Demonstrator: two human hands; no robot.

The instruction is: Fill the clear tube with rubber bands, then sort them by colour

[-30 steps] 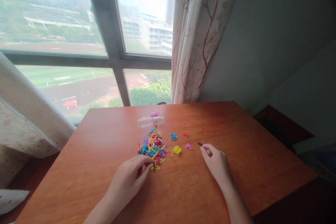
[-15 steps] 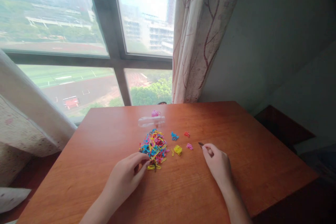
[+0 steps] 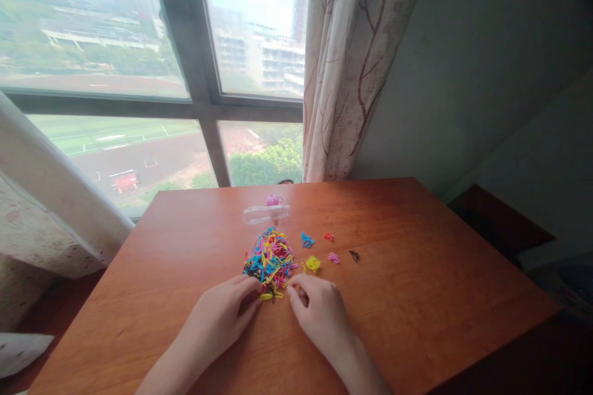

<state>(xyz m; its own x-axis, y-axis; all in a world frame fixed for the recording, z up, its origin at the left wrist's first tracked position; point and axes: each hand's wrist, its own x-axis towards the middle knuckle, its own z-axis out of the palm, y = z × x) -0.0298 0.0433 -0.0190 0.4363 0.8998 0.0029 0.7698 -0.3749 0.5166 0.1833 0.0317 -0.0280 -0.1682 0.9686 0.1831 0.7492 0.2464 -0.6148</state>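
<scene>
A heap of small rubber bands (image 3: 270, 255) in mixed colours lies on the wooden table. My left hand (image 3: 228, 307) is at the heap's near left edge, thumb and forefinger pinched together. What sits between those fingertips is too small to tell. My right hand (image 3: 320, 307) is at the near right edge of the heap, its fingers curled together and their tips close to some yellow bands; anything in them is hidden. Right of the heap lie little clusters of bands: blue (image 3: 307, 239), red (image 3: 328, 236), yellow (image 3: 313, 265), pink (image 3: 334, 257) and black (image 3: 354, 255).
Behind the heap lies a clear plastic bottle-like container (image 3: 266, 214), with a purple object (image 3: 273, 200) beside it. The brown table (image 3: 440, 271) reaches toward a window and a patterned curtain (image 3: 343, 74). A wall stands to the right.
My right hand has moved left from the black bands to the heap's near right edge; the black bands now lie on the table. My left hand has stayed at the heap.
</scene>
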